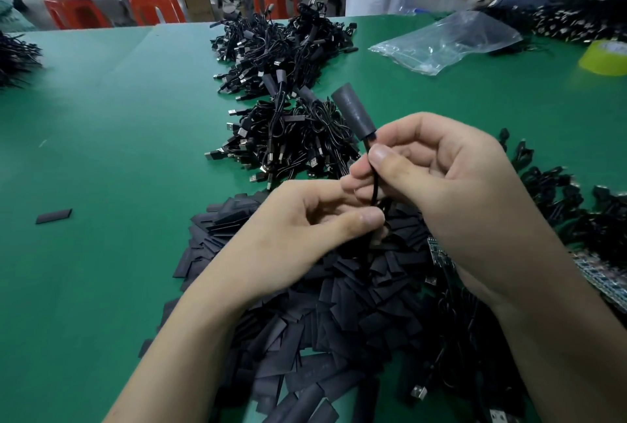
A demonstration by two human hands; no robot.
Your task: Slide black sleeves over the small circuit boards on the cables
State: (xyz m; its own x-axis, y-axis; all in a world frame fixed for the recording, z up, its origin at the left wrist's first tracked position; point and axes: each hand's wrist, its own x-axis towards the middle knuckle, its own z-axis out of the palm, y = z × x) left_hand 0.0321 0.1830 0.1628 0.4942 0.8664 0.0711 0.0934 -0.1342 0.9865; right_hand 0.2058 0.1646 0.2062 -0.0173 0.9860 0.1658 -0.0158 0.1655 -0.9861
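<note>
Above the near pile of loose sleeves (339, 304) on the green table (118, 151), the right hand (451, 185) has its grip pinched on a black cable (373, 181) just below the black sleeve (353, 113). The left hand (298, 229) has its grip pinched on the same cable lower down.

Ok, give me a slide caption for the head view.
The left hand and right hand pinch a cable topped by a black sleeve, above a pile of loose sleeves.
</note>
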